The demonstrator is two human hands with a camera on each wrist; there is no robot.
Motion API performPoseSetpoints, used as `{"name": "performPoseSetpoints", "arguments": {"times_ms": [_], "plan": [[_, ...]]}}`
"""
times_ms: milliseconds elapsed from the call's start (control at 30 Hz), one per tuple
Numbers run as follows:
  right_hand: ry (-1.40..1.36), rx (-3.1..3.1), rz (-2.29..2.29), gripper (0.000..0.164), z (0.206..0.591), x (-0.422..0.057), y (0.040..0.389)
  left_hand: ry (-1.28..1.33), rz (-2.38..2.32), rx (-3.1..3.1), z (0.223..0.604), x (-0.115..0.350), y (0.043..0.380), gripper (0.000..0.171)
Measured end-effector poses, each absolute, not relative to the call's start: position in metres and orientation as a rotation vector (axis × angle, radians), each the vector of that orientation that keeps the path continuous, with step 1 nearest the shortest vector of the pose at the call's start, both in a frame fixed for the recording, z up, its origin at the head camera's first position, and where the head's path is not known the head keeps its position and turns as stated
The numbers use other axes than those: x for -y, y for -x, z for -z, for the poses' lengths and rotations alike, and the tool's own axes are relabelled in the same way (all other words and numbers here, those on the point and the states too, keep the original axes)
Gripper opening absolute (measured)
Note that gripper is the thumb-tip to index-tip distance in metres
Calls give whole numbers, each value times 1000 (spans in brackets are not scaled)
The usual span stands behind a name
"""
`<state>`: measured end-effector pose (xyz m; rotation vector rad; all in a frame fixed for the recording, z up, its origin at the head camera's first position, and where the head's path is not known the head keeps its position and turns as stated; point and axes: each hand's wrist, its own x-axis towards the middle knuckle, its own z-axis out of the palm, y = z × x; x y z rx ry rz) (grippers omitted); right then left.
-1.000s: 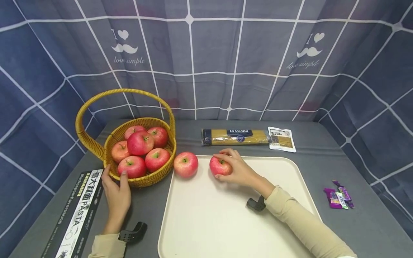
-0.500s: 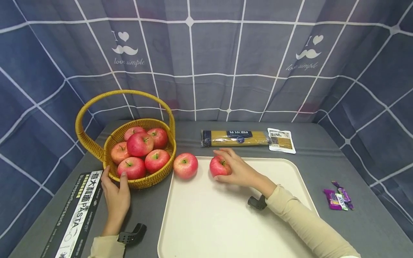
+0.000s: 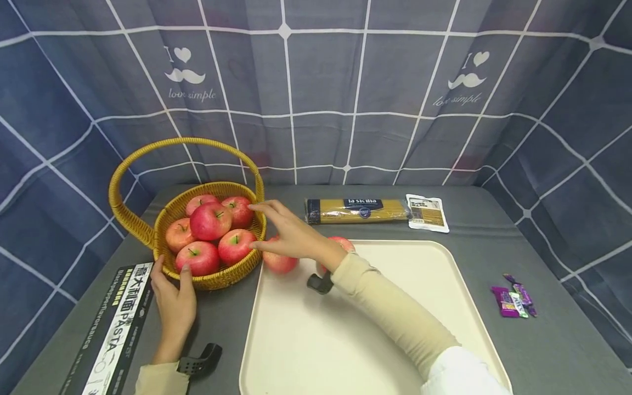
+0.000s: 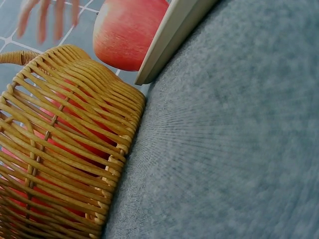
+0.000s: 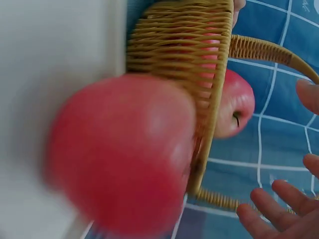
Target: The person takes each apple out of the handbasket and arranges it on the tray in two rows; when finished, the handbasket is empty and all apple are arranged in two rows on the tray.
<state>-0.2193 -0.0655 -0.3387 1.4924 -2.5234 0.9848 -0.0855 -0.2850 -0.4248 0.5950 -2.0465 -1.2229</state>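
A yellow wicker basket with a tall handle holds several red apples. Against its near left rim rests my left hand, thumb and fingers spread; the left wrist view shows the basket's woven side but not this hand. My right hand reaches over the basket's right edge, fingers spread and nothing between them, close to the apples there. Beneath it, one apple sits at the tray's far left corner. Another apple on the tray is partly hidden by the right wrist.
The cream tray lies in front of me. Behind it are a spaghetti pack and a small white-edged packet. A black pasta box lies at left, purple-wrapped sweets at right. A checked curtain surrounds the table.
My right hand has let go of the apple on the tray and moved left to the basket's right side. The left hand stays at the basket rim.
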Motion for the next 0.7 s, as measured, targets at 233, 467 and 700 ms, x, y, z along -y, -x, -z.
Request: {"name": "performPoseSetpoints", "arguments": {"times_ms": [233,467,700], "plan": [[-1475,2605,-1042,81,337,140,229,-586,1218,2050,424,284,85,56],[-1312,2777,-1116,95,352,178,229,-591,1228,2046,424,284,83,57],[-1184,2741,-1143,87,367,184,230,-589,1206,2055,426,285,83,57]]}}
